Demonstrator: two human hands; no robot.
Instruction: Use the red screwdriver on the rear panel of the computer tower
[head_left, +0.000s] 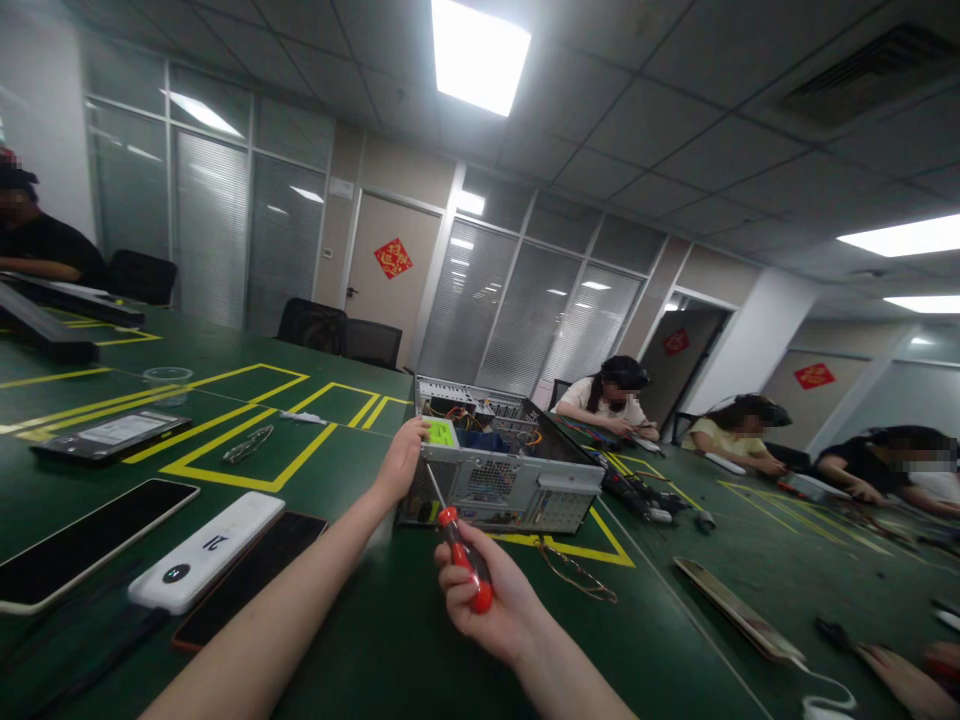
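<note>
An open desktop computer case [559, 490] lies on its side on the green table, its perforated metal panel towards me. A box with a yellow-green label [441, 432] sits in its near left corner. My left hand [401, 462] grips the case at that corner, fingertips beside the label; part of its grip is hidden. My right hand [491, 590] is closed around the red and black handle of a screwdriver [466, 560]. Its shaft points up and left to the panel just below the label; whether the tip touches a screw is too small to tell.
On the left lie a hard drive [112, 435], a white power bank [206, 550], phones, a clear cup [167, 385] and a small clear bag [247, 445]. A wire loop [577, 575] and another phone [739, 610] are on the right. Several people sit around the table.
</note>
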